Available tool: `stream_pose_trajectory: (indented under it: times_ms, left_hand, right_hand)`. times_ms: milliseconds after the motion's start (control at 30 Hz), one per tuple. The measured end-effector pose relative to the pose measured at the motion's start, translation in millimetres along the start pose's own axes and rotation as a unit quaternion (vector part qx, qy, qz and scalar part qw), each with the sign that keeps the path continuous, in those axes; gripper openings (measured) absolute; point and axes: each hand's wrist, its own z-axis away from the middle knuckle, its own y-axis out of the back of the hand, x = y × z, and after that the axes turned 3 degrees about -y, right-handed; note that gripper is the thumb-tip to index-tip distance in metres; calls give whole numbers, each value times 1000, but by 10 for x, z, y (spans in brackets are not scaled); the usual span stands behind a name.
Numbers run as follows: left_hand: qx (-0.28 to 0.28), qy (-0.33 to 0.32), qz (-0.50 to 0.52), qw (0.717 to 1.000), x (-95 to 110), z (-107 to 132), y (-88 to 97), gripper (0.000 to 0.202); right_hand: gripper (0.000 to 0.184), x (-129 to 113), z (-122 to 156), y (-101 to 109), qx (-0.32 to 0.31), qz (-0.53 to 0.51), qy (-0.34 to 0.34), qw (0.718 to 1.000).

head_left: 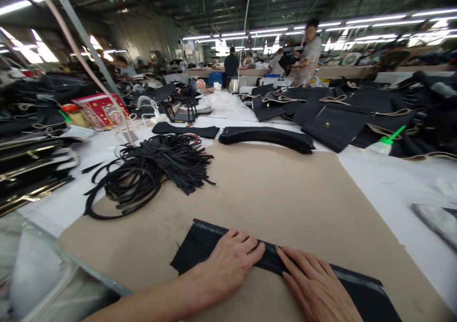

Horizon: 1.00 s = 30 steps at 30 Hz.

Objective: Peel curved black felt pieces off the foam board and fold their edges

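Observation:
A long black fabric piece (200, 247) lies slantwise on the brown sheet, with a pale, shiny strip along its far edge. My left hand (232, 260) is closed over its middle, fingers bent and thumb pressed close at the far edge. Beside it, my right hand (317, 284) rests on the piece with fingers stretched out, thumb and fingertips touching the same edge. Between the two hands that edge looks folded over. My palms hide part of the fabric, and its right end runs out toward the bottom of the picture.
A heap of black straps (143, 170) lies at left on the brown sheet (278, 184). Behind are stacked curved black pieces (264, 139) and a green-tipped bottle (383, 143). Black bag parts (339, 117) pile up at right. Several people stand or sit farther back.

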Motion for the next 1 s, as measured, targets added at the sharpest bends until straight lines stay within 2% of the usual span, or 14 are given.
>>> stream_pose_trajectory:
  times_ms: [167, 233, 400, 533, 633, 700, 767, 867, 1000]
  left_hand:
    - [24, 54, 50, 997, -214, 256, 47, 36]
    - [28, 70, 37, 996, -373, 413, 47, 36]
    - [48, 49, -41, 997, -834, 913, 72, 40]
    - [65, 76, -27, 995, -1015, 1152, 104, 40]
    - [152, 156, 38, 975, -1002, 1108, 110, 30]
    - [178, 215, 86, 957, -964, 1013, 120, 26]
    - [151, 250, 109, 950, -934, 917, 142, 22]
    - [104, 270, 107, 951, -936, 826, 186, 18]
    - [84, 266, 119, 953, -997, 790, 234, 14]
  right_hand:
    - [36, 76, -55, 46, 11, 13, 64, 998]
    - [37, 60, -80, 63, 10, 20, 59, 998]
    - [38, 34, -121, 79, 11, 21, 53, 998]
    - [35, 48, -145, 71, 1, -10, 27, 1000]
    - [32, 66, -143, 20, -11, -51, -18, 998]
    - [28, 64, -148, -26, -25, -86, -45, 995]
    - [25, 32, -188, -66, -32, -113, -91, 989]
    - [22, -110, -372, -95, -34, -152, -170, 973]
    - [13, -462, -823, -100, -108, -224, -178, 952]
